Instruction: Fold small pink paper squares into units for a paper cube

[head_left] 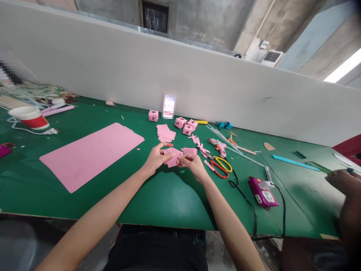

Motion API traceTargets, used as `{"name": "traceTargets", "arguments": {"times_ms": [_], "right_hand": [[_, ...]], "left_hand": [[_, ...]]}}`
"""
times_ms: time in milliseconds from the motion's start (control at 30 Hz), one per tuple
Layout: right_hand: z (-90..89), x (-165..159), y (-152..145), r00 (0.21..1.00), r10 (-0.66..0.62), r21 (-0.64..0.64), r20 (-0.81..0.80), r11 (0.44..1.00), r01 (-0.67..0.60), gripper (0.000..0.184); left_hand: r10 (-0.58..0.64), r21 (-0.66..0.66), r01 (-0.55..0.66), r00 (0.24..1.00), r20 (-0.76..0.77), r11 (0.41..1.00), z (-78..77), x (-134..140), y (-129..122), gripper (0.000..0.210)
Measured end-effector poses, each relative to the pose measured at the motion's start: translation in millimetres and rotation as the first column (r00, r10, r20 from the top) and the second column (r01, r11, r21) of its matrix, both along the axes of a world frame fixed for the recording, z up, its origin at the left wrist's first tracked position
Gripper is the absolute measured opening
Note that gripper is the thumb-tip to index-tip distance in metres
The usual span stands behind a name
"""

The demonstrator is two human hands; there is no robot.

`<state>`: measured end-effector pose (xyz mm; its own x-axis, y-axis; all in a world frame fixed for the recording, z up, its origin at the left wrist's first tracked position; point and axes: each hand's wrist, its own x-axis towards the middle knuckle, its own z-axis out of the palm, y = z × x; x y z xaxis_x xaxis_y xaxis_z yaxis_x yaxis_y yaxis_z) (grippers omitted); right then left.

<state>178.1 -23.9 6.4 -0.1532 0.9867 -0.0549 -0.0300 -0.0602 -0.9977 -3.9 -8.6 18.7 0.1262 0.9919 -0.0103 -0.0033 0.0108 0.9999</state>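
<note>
Between my two hands is a folded pink paper piece (172, 158), held just above the green table. My left hand (155, 158) pinches its left side, with a bit of red on one finger. The fingers of my right hand (192, 164) close on its right edge. Behind my right hand lies another pink paper piece (189, 151). A stack of pink paper squares (166, 133) rests just beyond my hands. Farther back sit several small pink paper cubes (180, 122) with dark openings. Pink paper strips (200, 146) lie by the scissors (221, 167) with red and yellow handles.
A large pink sheet (93, 156) covers the table (158, 203) at left, near a paper cup (29, 116). At right are a pink glue gun (220, 147), its black cord and a purple power box (263, 194). Another person's hand (342, 181) is at far right.
</note>
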Motion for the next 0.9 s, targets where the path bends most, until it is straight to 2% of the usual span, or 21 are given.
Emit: {"name": "traceTargets", "arguments": {"times_ms": [367, 667, 900], "right_hand": [[1.4, 2.3, -1.2, 1.0, 0.026, 0.025, -0.007, 0.999, -0.026, 0.045], [4.4, 0.0, -1.4, 0.999, -0.04, 0.106, 0.004, 0.994, 0.039, 0.043], [2.5, -0.8, -0.7, 0.998, -0.058, 0.11, 0.016, 0.992, 0.056, 0.043]], "left_hand": [[0.017, 0.051, -0.018, 1.0, 0.026, 0.999, 3.8, -1.2, -2.1, 0.049], [0.041, 0.178, -0.044, 0.999, 0.019, 0.983, 1.3, -1.2, -2.1, 0.047], [0.044, 0.177, -0.045, 0.999, 0.01, 0.983, 1.1, -0.6, -3.3, 0.047]]}}
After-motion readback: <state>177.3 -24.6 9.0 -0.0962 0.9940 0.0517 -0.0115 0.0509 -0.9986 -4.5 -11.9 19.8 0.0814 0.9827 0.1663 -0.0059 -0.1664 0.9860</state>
